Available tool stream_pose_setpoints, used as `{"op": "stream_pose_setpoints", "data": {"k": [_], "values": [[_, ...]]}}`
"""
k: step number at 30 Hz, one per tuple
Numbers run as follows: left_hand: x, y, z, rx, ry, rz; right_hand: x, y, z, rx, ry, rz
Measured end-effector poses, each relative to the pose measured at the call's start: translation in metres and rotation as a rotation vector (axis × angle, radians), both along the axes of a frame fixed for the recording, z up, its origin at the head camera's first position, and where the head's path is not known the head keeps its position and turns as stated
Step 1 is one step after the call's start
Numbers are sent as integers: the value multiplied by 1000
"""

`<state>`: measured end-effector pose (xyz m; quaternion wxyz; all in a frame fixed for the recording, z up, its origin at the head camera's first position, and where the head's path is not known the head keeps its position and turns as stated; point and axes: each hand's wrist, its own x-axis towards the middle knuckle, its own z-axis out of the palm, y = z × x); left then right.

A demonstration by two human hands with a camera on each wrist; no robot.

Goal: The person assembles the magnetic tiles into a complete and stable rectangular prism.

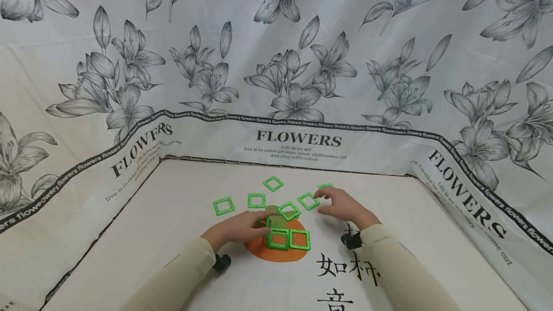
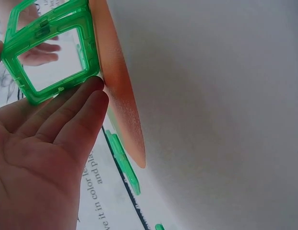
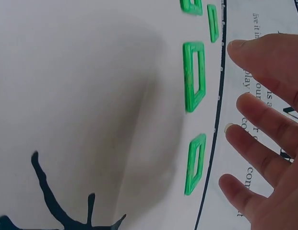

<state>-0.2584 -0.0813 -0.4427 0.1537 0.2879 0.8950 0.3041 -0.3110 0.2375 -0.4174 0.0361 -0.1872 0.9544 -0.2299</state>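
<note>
Several hollow green square magnetic tiles lie about an orange and olive round print (image 1: 276,256). My left hand (image 1: 239,228) holds a joined group of green tiles (image 1: 278,247) from its left side, thumb on the near side and fingers beyond. In the left wrist view, the fingers (image 2: 67,120) lie along the lower edge of an upright tile (image 2: 91,48), and the thumb tip shows at its left corner. A further tile (image 1: 308,241) adjoins the group's right side. Over the far right tiles, my right hand (image 1: 343,204) hovers with spread fingers, holding nothing, near a loose tile (image 1: 302,205).
Loose tiles lie farther back: one at the left (image 1: 224,213), another beside it (image 1: 257,207), one at the rear (image 1: 278,188) and one just behind the group (image 1: 294,216). Black characters (image 1: 332,267) mark the white tabletop. Flower-printed cloth (image 1: 298,148) walls three sides.
</note>
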Motion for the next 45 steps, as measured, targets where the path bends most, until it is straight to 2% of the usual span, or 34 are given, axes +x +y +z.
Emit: {"op": "stream_pose_setpoints", "data": {"k": [17,26,37,45], "values": [[1,-1,-1,-13,4,10,-16,12,-12,24,-2,-155],[3,-1,-1,26,-23,3,-24,18,-19,31,-18,-197],[1,0,-1,23,-14,-5,-36,19,-27,37,-31,-238],[-2,1,-3,19,-8,-5,-38,20,-29,31,-65,-257]]}}
